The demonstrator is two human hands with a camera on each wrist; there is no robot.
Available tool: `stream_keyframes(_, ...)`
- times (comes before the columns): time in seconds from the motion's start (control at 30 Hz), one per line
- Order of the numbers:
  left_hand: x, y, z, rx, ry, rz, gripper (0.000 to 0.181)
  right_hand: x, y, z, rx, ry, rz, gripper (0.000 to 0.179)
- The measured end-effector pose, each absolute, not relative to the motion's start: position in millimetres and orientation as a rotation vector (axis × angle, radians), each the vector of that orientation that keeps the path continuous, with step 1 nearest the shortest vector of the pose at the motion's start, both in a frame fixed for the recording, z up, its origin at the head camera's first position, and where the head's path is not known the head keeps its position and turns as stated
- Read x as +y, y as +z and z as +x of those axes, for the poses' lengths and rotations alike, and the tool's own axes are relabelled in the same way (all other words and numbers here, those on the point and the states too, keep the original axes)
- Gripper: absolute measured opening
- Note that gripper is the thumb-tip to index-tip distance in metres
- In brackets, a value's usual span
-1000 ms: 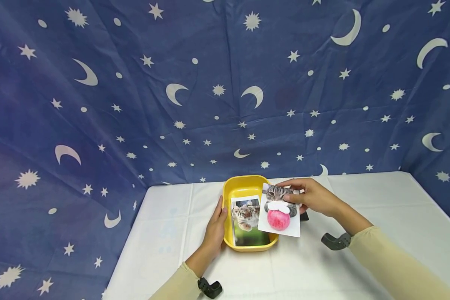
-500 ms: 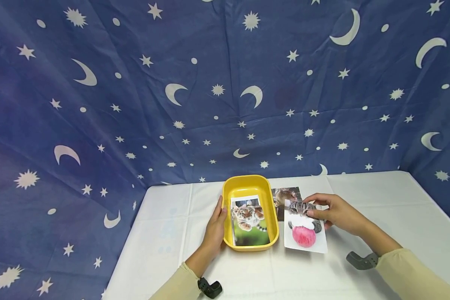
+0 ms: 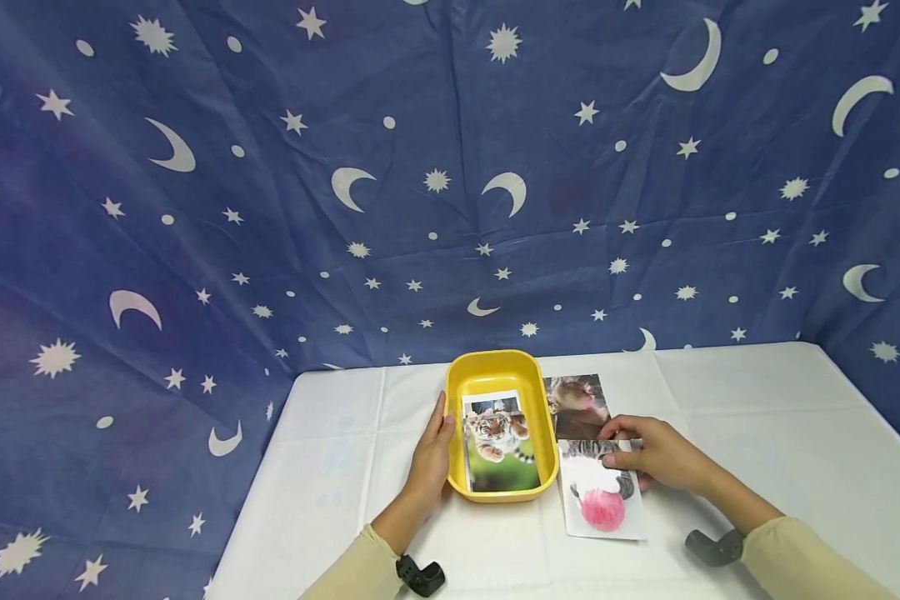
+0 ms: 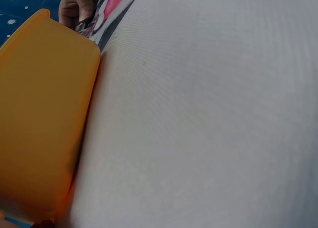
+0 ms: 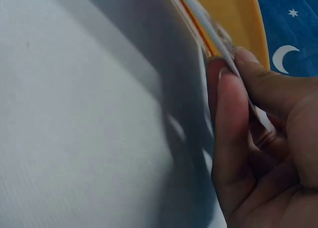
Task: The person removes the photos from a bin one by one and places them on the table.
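Note:
In the head view my left hand [image 3: 426, 462] grips the left side of a yellow plastic tray [image 3: 491, 379], its thumb at the rim. Inside the tray lies a stack of picture cards, a tiger cub card [image 3: 504, 467] on top. To the right of the tray, my right hand [image 3: 663, 454] pinches the upper right part of a cat picture card [image 3: 602, 510] with a pink ball on it. Thumb and fingers [image 5: 232, 96] meet on the card's edge in the right wrist view. A dark animal card [image 3: 576, 408] lies just above it on the table.
A white cloth covers the table [image 3: 330, 467]. Behind and to the left hangs a blue curtain [image 3: 390, 208] with white moons and stars. The tray's wall [image 4: 44, 114] fills the left of the left wrist view.
My right hand has carried the cat card from over the tray's right edge rightward and down, to below the dark animal card, which is now uncovered. Left hand and tray have not moved.

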State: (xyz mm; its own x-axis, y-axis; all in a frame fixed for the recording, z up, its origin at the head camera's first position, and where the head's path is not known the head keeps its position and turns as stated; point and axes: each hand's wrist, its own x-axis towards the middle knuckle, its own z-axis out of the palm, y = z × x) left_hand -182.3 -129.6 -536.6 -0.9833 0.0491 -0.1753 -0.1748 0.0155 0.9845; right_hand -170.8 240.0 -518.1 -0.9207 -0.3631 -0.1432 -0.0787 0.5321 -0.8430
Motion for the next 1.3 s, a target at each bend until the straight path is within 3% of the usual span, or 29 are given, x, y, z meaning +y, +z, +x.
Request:
stream_keyframes(0.3, -129.7, -537.3, -182.6, 2.104, 2.091, -0.135, 0.056, 231.2, -524.5, -172.5, 2.741, -1.106, -0.521, 0.025)
stream_keyframes(0.67, -128.9, -533.7, -180.8, 2.108, 2.097, -0.133, 0.057, 230.4, -521.9, -171.8, 2.818, -1.049, -0.576, 0.029)
stream_keyframes(1.3, -129.0, -534.1, -180.4, 2.124, 2.085, -0.136, 0.057, 233.0, -501.5, -183.1, 2.710, -1.154, -0.426, 0.034)
